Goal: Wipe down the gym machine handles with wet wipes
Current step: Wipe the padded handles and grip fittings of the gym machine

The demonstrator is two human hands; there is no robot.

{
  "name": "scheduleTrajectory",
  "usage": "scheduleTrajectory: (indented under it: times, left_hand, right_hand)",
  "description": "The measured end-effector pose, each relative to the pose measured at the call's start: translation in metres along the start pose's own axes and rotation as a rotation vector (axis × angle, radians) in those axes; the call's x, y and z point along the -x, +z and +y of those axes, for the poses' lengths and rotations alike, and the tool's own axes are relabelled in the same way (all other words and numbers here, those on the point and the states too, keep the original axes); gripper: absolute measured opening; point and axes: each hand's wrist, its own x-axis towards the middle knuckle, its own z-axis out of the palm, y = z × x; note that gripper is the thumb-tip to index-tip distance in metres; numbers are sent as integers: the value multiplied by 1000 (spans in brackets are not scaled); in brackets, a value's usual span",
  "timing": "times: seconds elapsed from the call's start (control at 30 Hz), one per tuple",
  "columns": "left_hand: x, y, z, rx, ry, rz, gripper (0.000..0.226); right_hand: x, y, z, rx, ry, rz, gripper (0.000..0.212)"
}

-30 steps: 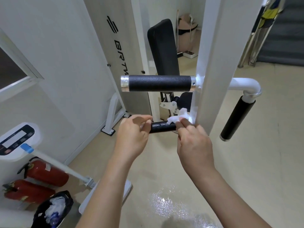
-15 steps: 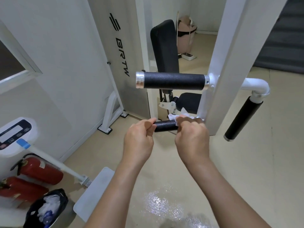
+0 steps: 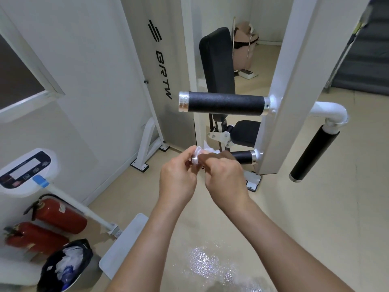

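Between both sets of fingers, the wet wipe (image 3: 203,150) is bunched over the free end of the lower handle (image 3: 242,157). Its metal end cap (image 3: 194,160) shows where the left hand (image 3: 177,180) pinches the wipe; the right hand (image 3: 226,180) curls round wipe and grip. I judge this handle nearly finished. Above the fingers the upper handle (image 3: 225,103), and to their right the hanging handle (image 3: 313,152), show no sign either way of wiping.
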Motion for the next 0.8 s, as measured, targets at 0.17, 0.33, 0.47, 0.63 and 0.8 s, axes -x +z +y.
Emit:
scheduleTrajectory:
  times: [0.17, 0.33, 0.47, 0.63, 0.8]
  left_hand:
    - [4, 7, -5, 11, 48, 12, 62]
    - [7, -1, -17, 112, 115, -44, 62]
    - [22, -5, -15, 31, 260, 38, 32]
    - [48, 0, 3, 308, 201, -7, 16]
    - [41, 13, -10, 29, 154, 200, 8]
  right_hand:
    - [3, -4, -2, -26, 14, 26, 31]
    - [-6, -17, -11, -765, 500, -202, 19]
    - [5, -32, -3, -1676, 1081, -223, 16]
    - [22, -21, -3, -1902, 1290, -60, 19]
    - [33, -15, -20, -1818, 1405, -160, 19]
